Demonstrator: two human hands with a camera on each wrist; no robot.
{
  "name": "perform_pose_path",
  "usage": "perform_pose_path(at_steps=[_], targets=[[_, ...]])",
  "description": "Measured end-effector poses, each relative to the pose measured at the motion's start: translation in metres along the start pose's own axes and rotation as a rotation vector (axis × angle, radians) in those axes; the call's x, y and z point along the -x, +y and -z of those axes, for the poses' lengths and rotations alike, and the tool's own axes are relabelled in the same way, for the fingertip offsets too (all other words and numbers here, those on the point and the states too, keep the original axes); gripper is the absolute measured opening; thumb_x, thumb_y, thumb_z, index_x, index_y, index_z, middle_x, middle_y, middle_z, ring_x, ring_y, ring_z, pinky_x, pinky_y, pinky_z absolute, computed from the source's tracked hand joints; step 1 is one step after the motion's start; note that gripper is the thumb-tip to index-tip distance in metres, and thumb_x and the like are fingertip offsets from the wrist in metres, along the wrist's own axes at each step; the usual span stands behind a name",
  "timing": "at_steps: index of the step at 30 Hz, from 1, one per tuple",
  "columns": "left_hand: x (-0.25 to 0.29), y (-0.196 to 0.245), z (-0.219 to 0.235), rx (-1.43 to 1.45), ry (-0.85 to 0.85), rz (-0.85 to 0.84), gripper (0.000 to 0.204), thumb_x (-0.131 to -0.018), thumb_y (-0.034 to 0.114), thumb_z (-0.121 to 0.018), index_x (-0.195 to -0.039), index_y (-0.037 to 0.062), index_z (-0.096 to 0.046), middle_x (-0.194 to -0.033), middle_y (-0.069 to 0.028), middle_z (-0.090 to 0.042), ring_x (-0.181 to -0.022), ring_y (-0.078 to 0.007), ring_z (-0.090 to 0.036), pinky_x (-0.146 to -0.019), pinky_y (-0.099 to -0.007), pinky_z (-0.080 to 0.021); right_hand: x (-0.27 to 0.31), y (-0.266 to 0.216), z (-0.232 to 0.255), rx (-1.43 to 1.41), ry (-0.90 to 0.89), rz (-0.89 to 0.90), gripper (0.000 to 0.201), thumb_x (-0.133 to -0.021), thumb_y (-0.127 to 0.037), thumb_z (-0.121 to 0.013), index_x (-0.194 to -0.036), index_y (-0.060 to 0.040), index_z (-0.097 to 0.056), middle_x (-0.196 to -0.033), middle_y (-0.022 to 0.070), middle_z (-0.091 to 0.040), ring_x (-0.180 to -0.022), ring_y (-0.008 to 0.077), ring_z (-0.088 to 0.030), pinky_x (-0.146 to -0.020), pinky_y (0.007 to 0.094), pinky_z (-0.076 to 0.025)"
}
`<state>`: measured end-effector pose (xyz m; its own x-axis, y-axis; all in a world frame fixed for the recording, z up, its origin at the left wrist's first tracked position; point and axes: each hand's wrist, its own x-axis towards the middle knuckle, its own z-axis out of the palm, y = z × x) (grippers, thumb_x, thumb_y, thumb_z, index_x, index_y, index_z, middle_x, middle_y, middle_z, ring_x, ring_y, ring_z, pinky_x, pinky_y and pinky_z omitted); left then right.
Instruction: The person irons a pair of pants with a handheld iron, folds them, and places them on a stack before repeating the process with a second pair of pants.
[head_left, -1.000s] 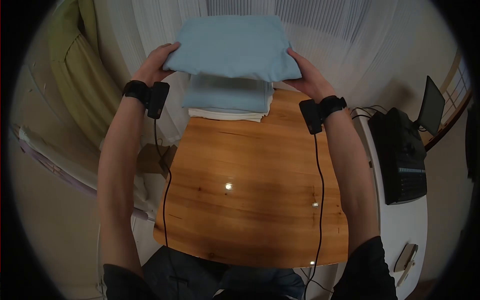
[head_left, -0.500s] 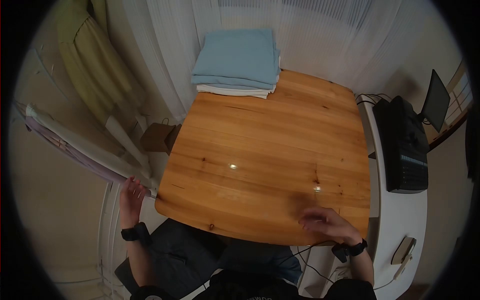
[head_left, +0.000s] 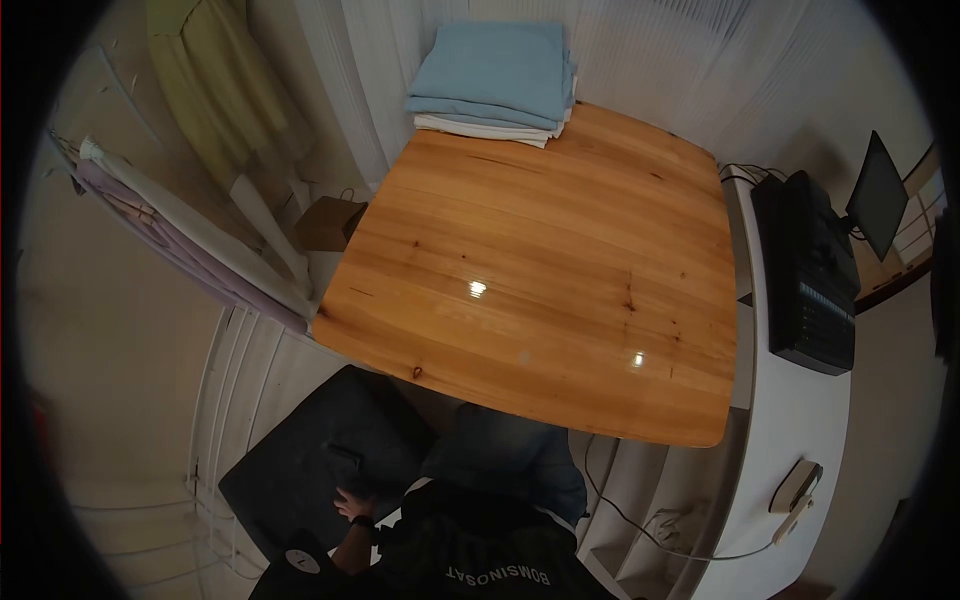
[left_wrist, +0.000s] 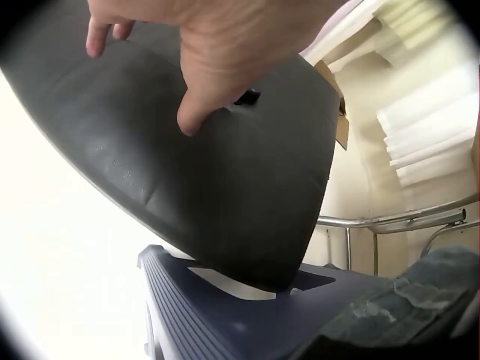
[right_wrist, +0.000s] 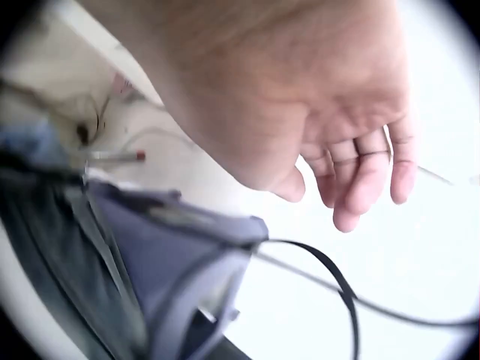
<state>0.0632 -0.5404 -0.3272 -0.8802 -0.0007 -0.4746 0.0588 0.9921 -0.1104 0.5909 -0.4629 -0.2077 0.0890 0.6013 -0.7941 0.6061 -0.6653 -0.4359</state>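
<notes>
A stack of folded cloths, light blue [head_left: 490, 65] on top and white [head_left: 490, 127] below, lies at the far left corner of the wooden table [head_left: 540, 240]. My left hand [head_left: 355, 505] is down at the left of my body, over a black padded seat [head_left: 300, 470]. In the left wrist view the left hand [left_wrist: 232, 45] has its thumb and fingers loosely spread above that seat, holding nothing. Outside the head view, my right hand [right_wrist: 300, 105] hangs with loosely bent fingers and holds nothing; a dark cable [right_wrist: 330, 262] passes below it.
A white side shelf [head_left: 800, 420] along the right bears a black device with keys [head_left: 805, 270], a screen [head_left: 880, 195] and a small beige item [head_left: 797, 487]. At the left hang a yellow-green garment [head_left: 225, 90] and lilac cloth [head_left: 200, 250]; a cardboard box [head_left: 328, 222] stands below.
Both hands held a folded blue cloth above the stack, which now lies on it. They have come back towards my body, the left down over the seat, the right out of the head view.
</notes>
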Motion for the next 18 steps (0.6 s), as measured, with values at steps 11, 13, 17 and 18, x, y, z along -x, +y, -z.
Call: perform_pose_path(at_steps=[11, 13, 17, 18], targets=[[-0.068, 0.073, 0.040, 0.053, -0.157, -0.188, 0.131, -0.062, 0.046, -0.092, -0.161, 0.0200, -0.010, -0.162, -0.0190, -0.015, -0.141, -0.0409, -0.035, -0.110, -0.0551, -0.041, -0.065, 0.019, -0.016, 0.191, -0.008, -0.012, 0.036, -0.102, -0.022, -0.057, -0.131, -0.0010, -0.058, -0.114, 0.0150, -0.068, -0.102, 0.0261, -0.067, -0.088, 0.0382, -0.055], [-0.071, 0.092, 0.050, -0.043, -0.115, -0.084, 0.129, -0.062, 0.048, -0.091, -0.160, 0.0194, -0.012, -0.160, -0.0200, -0.019, -0.139, -0.0414, -0.036, -0.110, -0.0550, -0.041, -0.071, 0.022, -0.018, 0.212, -0.009, -0.020, 0.036, -0.102, -0.023, -0.058, -0.130, -0.0010, -0.058, -0.114, 0.0155, -0.068, -0.102, 0.0267, -0.067, -0.088, 0.0387, -0.055], [-0.087, 0.112, 0.054, -0.239, -0.038, -0.266, 0.117, -0.064, 0.052, -0.089, -0.156, 0.0155, -0.027, -0.153, -0.0199, -0.029, -0.136, -0.0429, -0.039, -0.104, -0.0538, -0.047, -0.075, 0.034, -0.024, 0.238, -0.026, -0.035, 0.036, -0.102, -0.024, -0.058, -0.130, -0.0010, -0.058, -0.115, 0.0166, -0.067, -0.102, 0.0279, -0.067, -0.087, 0.0398, -0.055], [-0.090, 0.114, 0.053, -0.281, -0.081, -0.277, 0.111, -0.067, 0.053, -0.087, -0.154, 0.0148, -0.031, -0.153, -0.0197, -0.029, -0.135, -0.0434, -0.040, -0.101, -0.0532, -0.049, -0.076, 0.036, -0.025, 0.244, -0.029, -0.037, 0.036, -0.102, -0.025, -0.058, -0.129, -0.0010, -0.058, -0.115, 0.0168, -0.067, -0.102, 0.0282, -0.066, -0.087, 0.0401, -0.055]])
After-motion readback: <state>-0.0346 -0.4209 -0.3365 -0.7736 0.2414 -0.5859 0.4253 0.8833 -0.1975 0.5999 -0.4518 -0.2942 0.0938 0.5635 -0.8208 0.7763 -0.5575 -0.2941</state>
